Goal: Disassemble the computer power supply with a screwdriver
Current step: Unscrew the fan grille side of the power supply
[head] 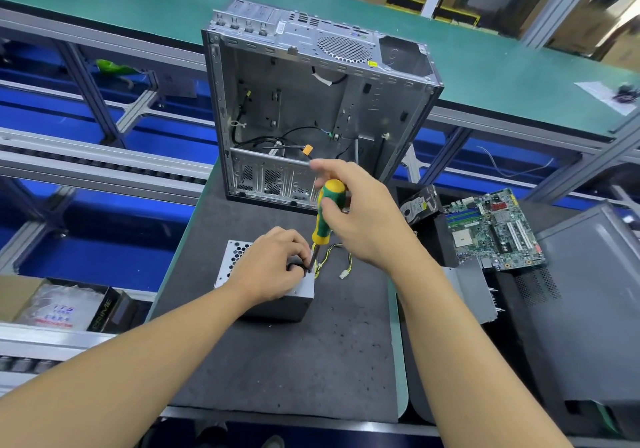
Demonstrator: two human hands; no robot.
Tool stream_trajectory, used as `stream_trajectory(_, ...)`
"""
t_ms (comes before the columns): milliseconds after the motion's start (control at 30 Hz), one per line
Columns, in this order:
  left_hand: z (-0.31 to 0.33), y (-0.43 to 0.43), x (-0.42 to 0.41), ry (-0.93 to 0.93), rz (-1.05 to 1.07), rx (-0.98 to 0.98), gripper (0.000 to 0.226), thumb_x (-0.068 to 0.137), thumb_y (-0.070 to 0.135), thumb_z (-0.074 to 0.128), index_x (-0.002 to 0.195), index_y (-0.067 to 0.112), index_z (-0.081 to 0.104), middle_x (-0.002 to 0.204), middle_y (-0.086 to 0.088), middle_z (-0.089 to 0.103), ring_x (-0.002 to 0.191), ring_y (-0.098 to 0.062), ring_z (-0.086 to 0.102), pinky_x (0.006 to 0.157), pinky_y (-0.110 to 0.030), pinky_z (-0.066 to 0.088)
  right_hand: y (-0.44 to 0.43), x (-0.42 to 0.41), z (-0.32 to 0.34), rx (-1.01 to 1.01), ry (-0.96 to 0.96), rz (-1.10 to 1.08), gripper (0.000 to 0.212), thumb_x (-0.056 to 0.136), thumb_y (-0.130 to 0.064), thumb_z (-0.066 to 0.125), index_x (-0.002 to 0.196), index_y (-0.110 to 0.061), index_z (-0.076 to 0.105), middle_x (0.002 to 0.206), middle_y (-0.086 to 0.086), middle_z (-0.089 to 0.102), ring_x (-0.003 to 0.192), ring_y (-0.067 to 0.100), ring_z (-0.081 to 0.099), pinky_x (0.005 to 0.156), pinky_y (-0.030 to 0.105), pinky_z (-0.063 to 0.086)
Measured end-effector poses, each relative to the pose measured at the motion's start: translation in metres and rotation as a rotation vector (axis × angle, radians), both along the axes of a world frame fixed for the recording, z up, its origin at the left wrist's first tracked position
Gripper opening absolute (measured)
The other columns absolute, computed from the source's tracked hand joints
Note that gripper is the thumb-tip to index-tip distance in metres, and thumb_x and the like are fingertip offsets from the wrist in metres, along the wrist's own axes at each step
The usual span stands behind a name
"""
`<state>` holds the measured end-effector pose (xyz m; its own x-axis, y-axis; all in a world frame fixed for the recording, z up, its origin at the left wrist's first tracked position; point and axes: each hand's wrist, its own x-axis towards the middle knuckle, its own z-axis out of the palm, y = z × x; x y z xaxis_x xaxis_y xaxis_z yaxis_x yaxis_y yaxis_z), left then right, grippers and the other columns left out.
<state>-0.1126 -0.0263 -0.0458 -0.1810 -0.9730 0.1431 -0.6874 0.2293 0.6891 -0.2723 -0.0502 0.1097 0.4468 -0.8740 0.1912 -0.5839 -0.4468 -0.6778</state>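
A grey metal power supply [232, 260] with a honeycomb vent lies on the dark mat [294, 361]. My left hand [273, 265] rests on top of it, its fingers pinched around the screwdriver's shaft near the box's right edge. My right hand [356, 212] grips the yellow and green handle of the screwdriver [327, 215], which stands nearly upright with its tip at the top right corner of the box. Yellow and black wires [337, 257] with a small white plug trail from the supply to the right. The screw itself is hidden by my fingers.
An open, gutted computer case [311, 101] stands upright just behind the supply. To the right lie a hard drive [419, 205], a green motherboard [495, 229] and grey case panels [588, 291]. A cardboard box with packets [59, 305] sits at the left, past roller rails.
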Motion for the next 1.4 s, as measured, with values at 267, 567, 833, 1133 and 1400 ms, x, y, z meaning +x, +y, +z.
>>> stream_trajectory(267,0.0008,0.0003,-0.0001,-0.055,-0.034,-0.021,0.018,0.073,0.023,0.05,0.079,0.037,0.06,0.098,0.024,0.057,0.096,-0.006,0.045,0.09,-0.033,0.044,0.0016,0.0007,-0.0017,-0.07,0.052,-0.025,0.027,0.093,-0.014,0.056,0.116,-0.023,0.068,0.123,-0.015,0.062,0.108,0.002,0.046,0.096,0.023,0.039)
stream_trajectory(567,-0.0012,-0.0018,0.0001,-0.08,-0.029,-0.004,0.02,0.075,0.024,0.049,0.079,0.035,0.065,0.098,0.025,0.057,0.095,-0.003,0.042,0.09,-0.031,0.043,0.0014,0.0002,0.0034,-0.075,0.148,-0.032,0.029,0.097,-0.011,0.056,0.122,-0.022,0.066,0.119,-0.009,0.046,0.112,0.011,0.035,0.091,0.015,0.026)
stream_trajectory(833,-0.003,-0.0024,-0.0005,-0.11,-0.023,-0.008,0.016,0.075,0.02,0.054,0.076,0.034,0.062,0.093,0.035,0.049,0.092,-0.001,0.039,0.087,-0.028,0.039,0.0051,0.0016,0.0039,0.009,0.145,-0.048,0.038,0.091,-0.009,0.054,0.129,-0.012,0.053,0.126,-0.001,0.045,0.108,0.013,0.044,0.085,0.023,0.035)
stream_trajectory(1133,-0.0026,-0.0032,-0.0002,-0.112,-0.036,-0.019,0.016,0.074,0.023,0.051,0.076,0.033,0.063,0.09,0.039,0.045,0.088,-0.003,0.036,0.085,-0.031,0.041,0.0081,-0.0007,0.0052,0.091,0.17,-0.007,0.036,0.089,-0.024,0.053,0.122,-0.038,0.051,0.109,-0.008,0.044,0.082,0.009,0.051,0.084,0.034,0.047)
stream_trajectory(1400,-0.003,-0.0031,-0.0001,-0.096,-0.035,-0.026,0.016,0.074,0.025,0.048,0.08,0.033,0.061,0.09,0.037,0.045,0.09,-0.004,0.036,0.086,-0.032,0.04,0.0044,0.0007,0.0021,0.004,0.133,-0.013,0.014,0.097,-0.034,0.059,0.11,-0.035,0.062,0.101,-0.006,0.042,0.075,0.001,0.045,0.075,0.022,0.038)
